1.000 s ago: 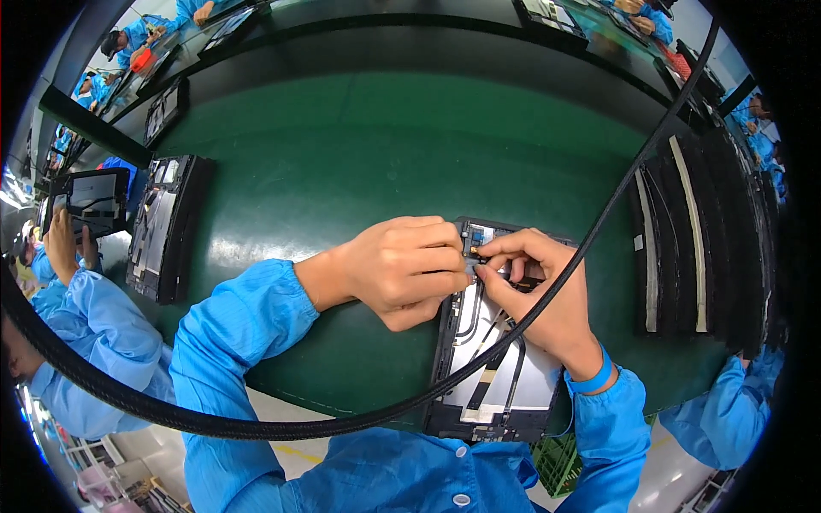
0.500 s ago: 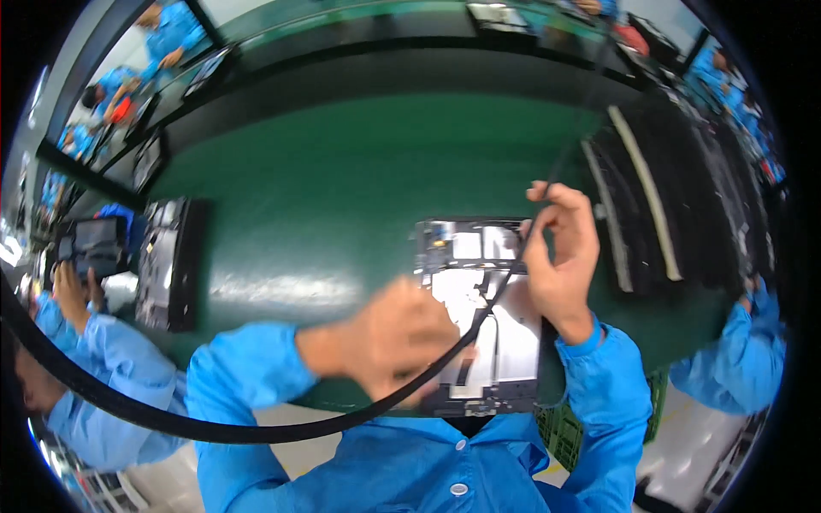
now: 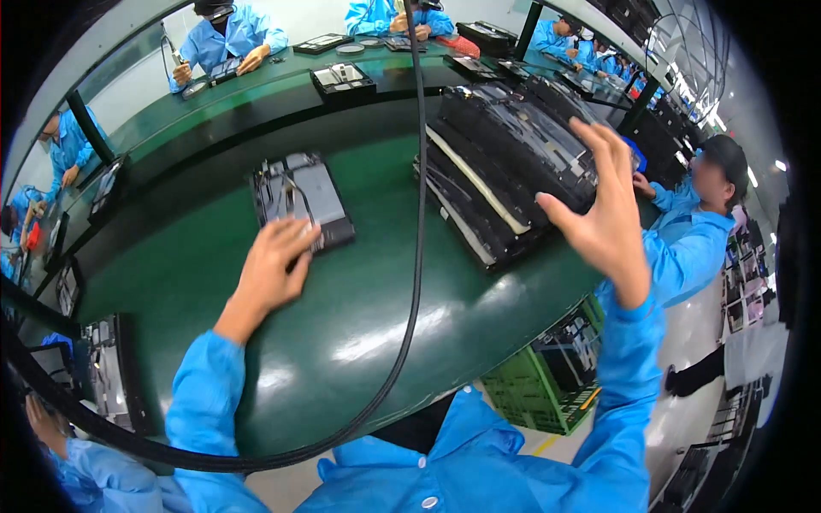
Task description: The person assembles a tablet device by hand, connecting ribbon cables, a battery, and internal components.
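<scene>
A tablet-like device with its inside exposed (image 3: 318, 190) lies flat on the green bench, left of the middle. My left hand (image 3: 272, 265) reaches to its near edge, fingers stretched out and their tips resting on the device, not wrapped round it. Raised at the right, my right hand (image 3: 609, 224) is open with thumb and fingers spread and nothing in it. It is nearest to the stacks of black device housings (image 3: 500, 162), overlapping their right side; whether it touches them I cannot tell. One pale strip (image 3: 481, 184) runs along the pile.
A black cable (image 3: 417, 256) hangs across the view and curves to the lower left. Below the bench edge stands a green crate (image 3: 534, 385) holding dark parts. Another housing (image 3: 109, 376) lies at the left. Co-workers sit nearby, one at the right (image 3: 697, 244).
The view has swung toward the right. The device now lies farther from my body, with only my left hand on it. My right hand has left it and moved to the stacks.
</scene>
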A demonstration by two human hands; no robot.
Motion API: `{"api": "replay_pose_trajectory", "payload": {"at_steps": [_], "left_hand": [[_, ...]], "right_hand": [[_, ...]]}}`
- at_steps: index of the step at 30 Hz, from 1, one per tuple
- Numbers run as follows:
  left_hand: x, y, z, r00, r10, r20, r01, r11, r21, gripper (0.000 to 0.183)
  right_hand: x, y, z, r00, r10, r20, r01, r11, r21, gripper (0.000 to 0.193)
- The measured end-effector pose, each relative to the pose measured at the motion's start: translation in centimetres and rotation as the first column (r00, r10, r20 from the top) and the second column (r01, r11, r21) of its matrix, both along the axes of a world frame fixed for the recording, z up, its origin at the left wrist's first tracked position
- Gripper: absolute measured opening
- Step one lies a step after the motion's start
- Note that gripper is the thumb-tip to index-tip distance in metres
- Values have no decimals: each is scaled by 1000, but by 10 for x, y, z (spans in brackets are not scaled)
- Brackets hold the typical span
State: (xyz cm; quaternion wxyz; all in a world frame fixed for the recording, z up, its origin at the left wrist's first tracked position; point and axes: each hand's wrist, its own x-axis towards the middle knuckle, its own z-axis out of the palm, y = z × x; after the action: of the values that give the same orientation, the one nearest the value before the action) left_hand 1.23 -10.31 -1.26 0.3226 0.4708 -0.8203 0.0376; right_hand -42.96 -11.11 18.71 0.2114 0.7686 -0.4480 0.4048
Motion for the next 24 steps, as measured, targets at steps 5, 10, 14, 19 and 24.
{"api": "replay_pose_trajectory", "payload": {"at_steps": [5,10,14,19,24], "left_hand": [[41,-64,-12,974,215,-71,-221,969,-106,43],[31,-30,-10,986,153,-67,-164,960,-228,45],[16,21,0,991,38,-130,-65,976,-209,37],[-11,45,8,976,-24,-218,-41,956,-290,36],[-17,59,8,892,-38,-450,-126,936,-327,33]], "right_hand": [[-31,-12,20,970,7,-242,91,916,390,51],[-45,-34,12,855,-88,-511,119,992,30,50],[-38,-41,20,863,-145,-484,138,989,-50,56],[-41,-12,28,833,-144,-534,-17,959,-285,59],[38,87,-3,837,60,-544,-196,961,-194,47]]}}
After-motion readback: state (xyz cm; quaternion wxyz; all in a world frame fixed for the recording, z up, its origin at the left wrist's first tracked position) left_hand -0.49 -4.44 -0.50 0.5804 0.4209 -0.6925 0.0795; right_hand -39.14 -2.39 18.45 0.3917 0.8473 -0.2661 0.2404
